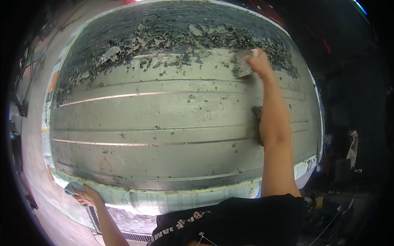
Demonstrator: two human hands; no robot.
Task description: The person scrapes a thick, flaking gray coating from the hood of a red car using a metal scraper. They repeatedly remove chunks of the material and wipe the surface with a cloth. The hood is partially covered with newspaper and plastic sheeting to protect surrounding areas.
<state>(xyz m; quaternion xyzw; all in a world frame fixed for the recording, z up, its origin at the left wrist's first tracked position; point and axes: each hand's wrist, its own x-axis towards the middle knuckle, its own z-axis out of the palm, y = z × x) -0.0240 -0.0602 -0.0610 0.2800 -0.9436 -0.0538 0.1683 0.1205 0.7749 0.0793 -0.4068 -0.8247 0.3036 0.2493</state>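
Observation:
My right hand [259, 63] is wrapped round a broad, flat scraper [243, 69], whose blade is blurred by motion. The blade lies low over a large ribbed metal panel [123, 117], beside a thick band of loose grey and black paint flakes [197, 33]. At the panel's near left corner my left hand [89, 196] is closed on a blue-green cloth or pad, its exact kind unclear [73, 189]. A dark clump [256, 111] sits next to my right forearm, partly hidden by it. Small dark crumbs are scattered over the greenish-grey metal.
Printed paper sheeting [164, 201] with yellowish tape borders the panel's near edge. Dark, wrinkled coating [102, 24] covers the far part of the panel. A grated floor drain [133, 237] shows below, and a white cloth [352, 149] hangs in the dim area at right.

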